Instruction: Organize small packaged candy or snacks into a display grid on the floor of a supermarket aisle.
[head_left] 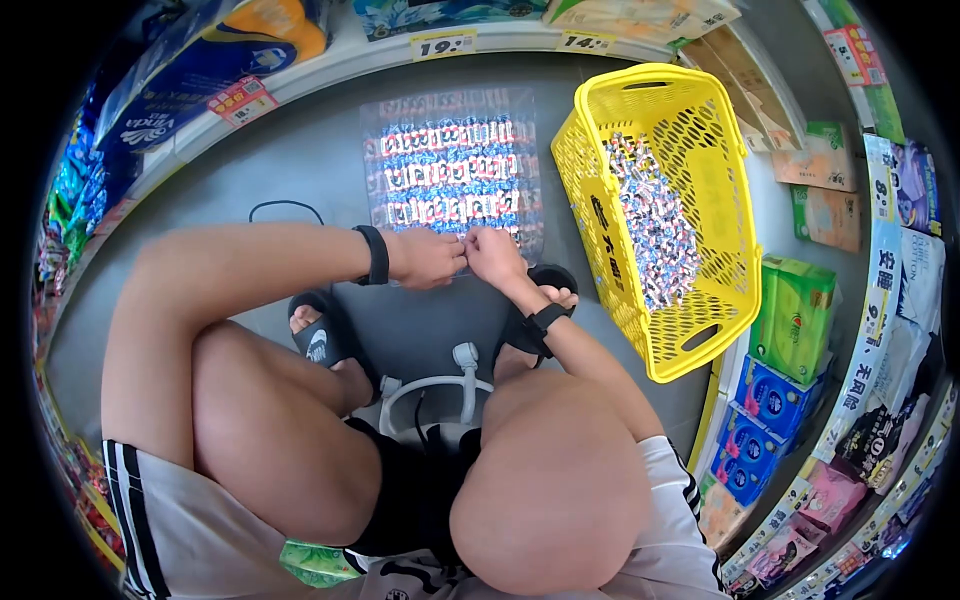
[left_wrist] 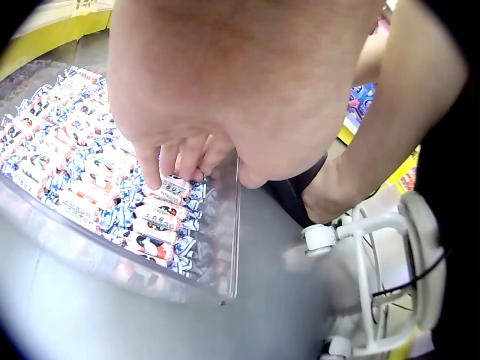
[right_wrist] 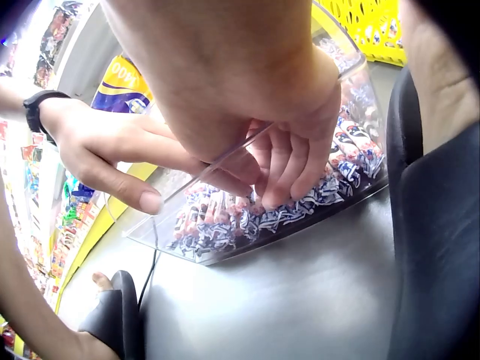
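Rows of wrapped candies (head_left: 447, 170), white with blue twisted ends, fill a clear plastic box (left_wrist: 225, 270) on the floor. My left hand (head_left: 430, 258) reaches over the near edge of this box, its index finger fairly straight and its thumb held apart in the right wrist view. Right beside it, my right hand (head_left: 497, 258) dips into the box near the same corner. Its bent fingers (right_wrist: 279, 169) point down at the near row of candies, fingertips right at the wrappers. Whether a candy is pinched between them I cannot tell.
To the right stands a yellow basket (head_left: 735, 200) with many loose wrapped candies (head_left: 650, 220) inside. Shelves with price tags (head_left: 445, 45) and tissue packs (head_left: 795, 320) curve around the floor. Sandalled feet (head_left: 325, 335) and a white-framed stool (head_left: 465, 355) sit close behind the box.
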